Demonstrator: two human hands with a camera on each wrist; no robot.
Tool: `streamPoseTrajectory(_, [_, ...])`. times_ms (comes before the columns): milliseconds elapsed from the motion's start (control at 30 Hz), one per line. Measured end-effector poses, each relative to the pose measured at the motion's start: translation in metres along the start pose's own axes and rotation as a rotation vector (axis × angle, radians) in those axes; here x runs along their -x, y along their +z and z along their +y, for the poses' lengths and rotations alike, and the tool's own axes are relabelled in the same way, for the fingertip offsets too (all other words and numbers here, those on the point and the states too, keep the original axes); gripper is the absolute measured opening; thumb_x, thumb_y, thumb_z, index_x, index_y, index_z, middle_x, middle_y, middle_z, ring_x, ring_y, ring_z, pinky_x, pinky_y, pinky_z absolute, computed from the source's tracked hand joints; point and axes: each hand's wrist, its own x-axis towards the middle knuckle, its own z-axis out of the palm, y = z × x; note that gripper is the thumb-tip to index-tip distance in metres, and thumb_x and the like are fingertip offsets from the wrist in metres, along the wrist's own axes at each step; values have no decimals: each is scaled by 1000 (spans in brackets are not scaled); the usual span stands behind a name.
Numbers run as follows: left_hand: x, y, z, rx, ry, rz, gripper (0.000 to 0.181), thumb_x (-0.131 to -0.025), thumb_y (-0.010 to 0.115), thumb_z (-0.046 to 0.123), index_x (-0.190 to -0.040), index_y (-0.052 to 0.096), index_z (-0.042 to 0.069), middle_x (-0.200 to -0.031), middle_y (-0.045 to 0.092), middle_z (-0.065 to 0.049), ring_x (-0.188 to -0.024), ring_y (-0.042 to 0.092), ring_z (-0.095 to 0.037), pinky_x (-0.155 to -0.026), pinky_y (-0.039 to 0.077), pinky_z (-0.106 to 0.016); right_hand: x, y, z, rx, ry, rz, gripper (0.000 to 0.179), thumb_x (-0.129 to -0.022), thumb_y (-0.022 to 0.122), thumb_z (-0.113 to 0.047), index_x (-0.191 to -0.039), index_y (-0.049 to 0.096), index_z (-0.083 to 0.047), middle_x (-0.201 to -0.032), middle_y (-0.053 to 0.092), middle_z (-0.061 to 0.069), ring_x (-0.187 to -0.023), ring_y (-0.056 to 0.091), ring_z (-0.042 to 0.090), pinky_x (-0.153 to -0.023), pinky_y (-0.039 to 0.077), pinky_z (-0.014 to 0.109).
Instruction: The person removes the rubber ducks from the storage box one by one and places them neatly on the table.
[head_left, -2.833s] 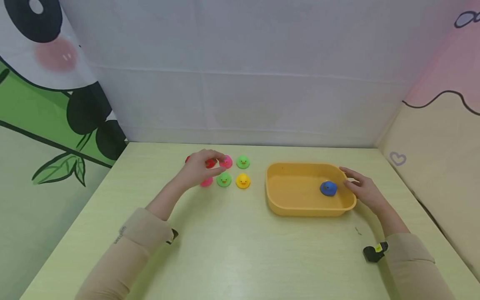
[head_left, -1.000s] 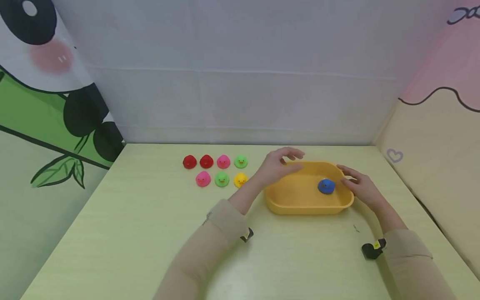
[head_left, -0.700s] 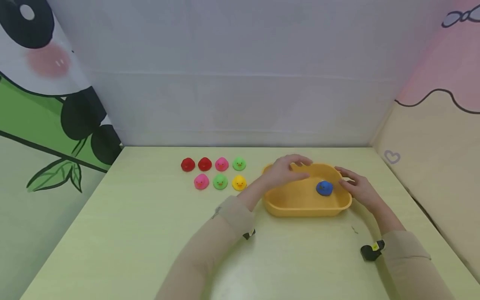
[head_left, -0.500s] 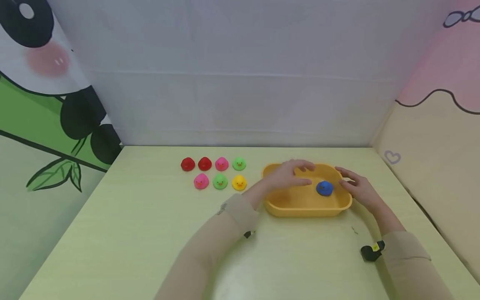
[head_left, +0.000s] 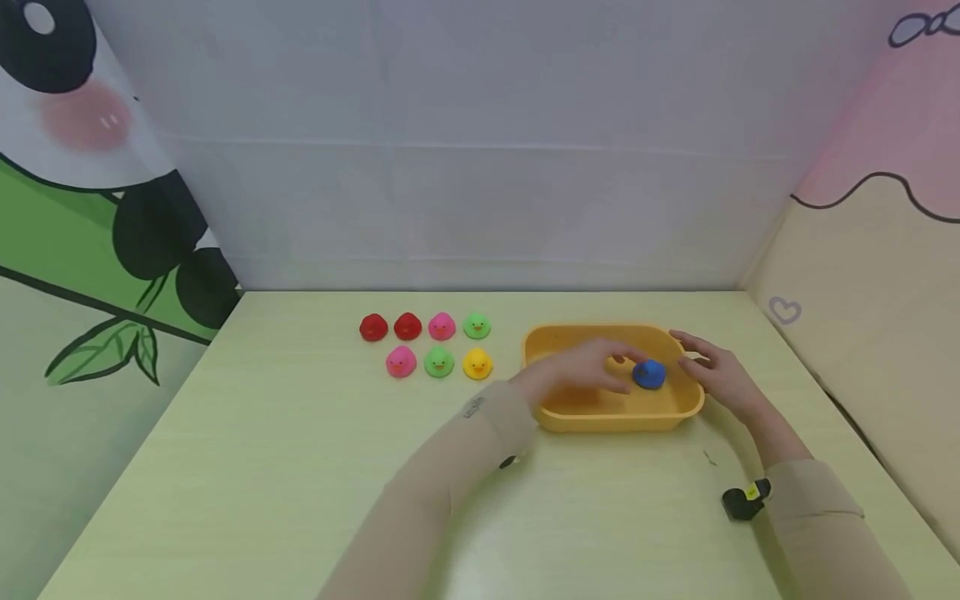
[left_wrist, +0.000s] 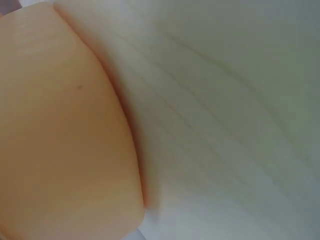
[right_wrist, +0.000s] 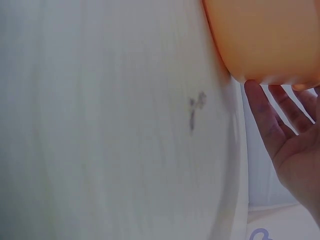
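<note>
In the head view, a blue rubber duck (head_left: pixel 649 375) sits in the right part of a yellow-orange plastic tray (head_left: pixel 607 423). My left hand (head_left: pixel 588 367) reaches over the tray's left side, its fingers and thumb spread apart beside the duck. The index fingertip is close to the duck; whether it touches cannot be told. My right hand (head_left: pixel 722 379) rests its fingertips on the tray's right end, as the right wrist view also shows with fingers (right_wrist: pixel 265 117) against the tray wall (right_wrist: pixel 265 45). The left wrist view has only the tray wall (left_wrist: pixel 65 130) and table, no hand.
Left of the tray, small rubber ducks stand in two rows on the table (head_left: pixel 285 467): two red ones (head_left: pixel 407 327), two pink ones (head_left: pixel 401 362), two green ones (head_left: pixel 439 362) and a yellow one (head_left: pixel 477 363). A pale cloth wall (head_left: pixel 480 208) rises behind the table.
My left hand has moved from above the duck rows to the right, then down into the tray towards the blue duck. The right hand has stayed at the tray's right end.
</note>
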Motion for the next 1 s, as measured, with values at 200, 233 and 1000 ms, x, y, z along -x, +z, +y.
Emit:
streamPoseTrajectory(200, [-9, 2, 5, -86, -6, -24, 54, -86, 70, 18, -136, 50, 11, -138, 51, 0, -124, 48, -17, -102, 35, -17, 0, -1, 1, -3, 4, -8, 54, -99, 48, -25, -148, 29, -8, -143, 34, 27, -118, 49, 45, -73, 52, 21])
streamPoseTrajectory(233, [-11, 2, 6, -94, -10, -25, 54, -86, 69, 18, -136, 50, 11, -138, 51, 0, -125, 48, -18, -102, 35, -17, 0, -1, 1, -3, 4, -8, 55, -99, 48, -25, -148, 29, -8, -143, 34, 27, -118, 48, 46, -73, 52, 21])
streamPoseTrajectory(1000, [-18, 6, 18, -347, -22, -61, 44, -89, 63, 14, -132, 55, 15, -136, 53, -1, -128, 43, -14, -109, 24, -19, 2, -3, -3, -6, -6, -5, 54, -99, 49, -27, -147, 31, -9, -143, 35, 26, -115, 53, 33, -74, 52, 21])
